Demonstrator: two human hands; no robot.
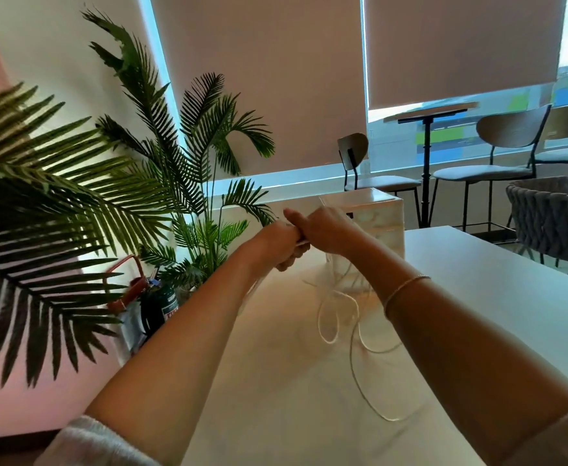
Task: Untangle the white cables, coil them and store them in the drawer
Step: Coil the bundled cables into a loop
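Both my hands meet above the desk (477,264): the left hand (281,245) is curled round white cables (338,311), and the right hand (326,230) closes over them beside it, knuckles toward me, so I cannot make out its fingers. The strands blur where they hang from my grip; lower loops trail across the desk. Behind my hands stands a white drawer unit (382,227), partly hidden. Palm fronds (74,203) crowd the left, chairs (498,156) stand beyond.
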